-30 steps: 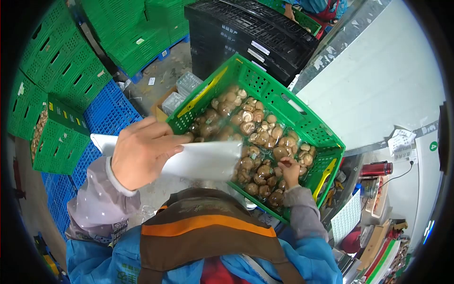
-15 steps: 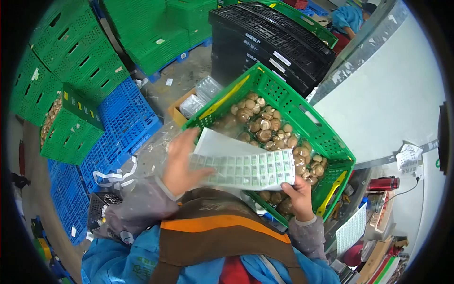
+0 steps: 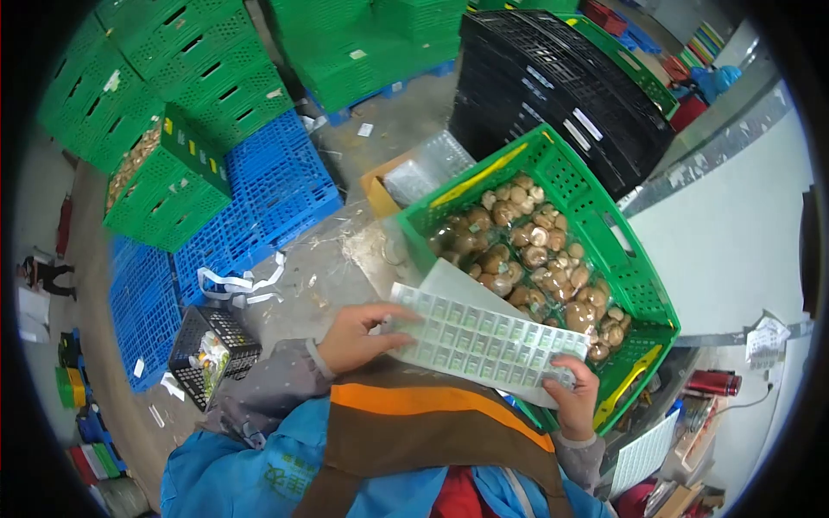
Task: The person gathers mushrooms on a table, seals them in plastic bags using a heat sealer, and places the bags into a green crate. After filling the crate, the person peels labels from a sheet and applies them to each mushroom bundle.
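Observation:
A sheet of small printed green-and-white labels (image 3: 488, 337) is stretched between my hands, in front of my apron. My left hand (image 3: 358, 335) pinches its left end between thumb and fingers. At the right end, my right hand (image 3: 574, 399) grips the sheet, thumb on top. A plain pale sheet (image 3: 466, 287) shows behind the labels. Just beyond is a green crate (image 3: 635, 268), tilted in my view, holding several clear-wrapped packs of brown mushrooms (image 3: 553, 259). The labels and pale sheet hide part of the crate's near side.
Left are blue pallets (image 3: 276, 181), stacked green crates (image 3: 194, 52) and a black basket (image 3: 194, 358) with litter. Behind stand black crates (image 3: 553, 104) and a cardboard box (image 3: 380, 190) with clear trays. A red flask (image 3: 715, 382) lies right. Another person (image 3: 721, 82) is at the far right.
My left hand has come down from above the sheet to its left end and taken hold there. The label sheet now lies flatter and more spread out. The whole view has shifted.

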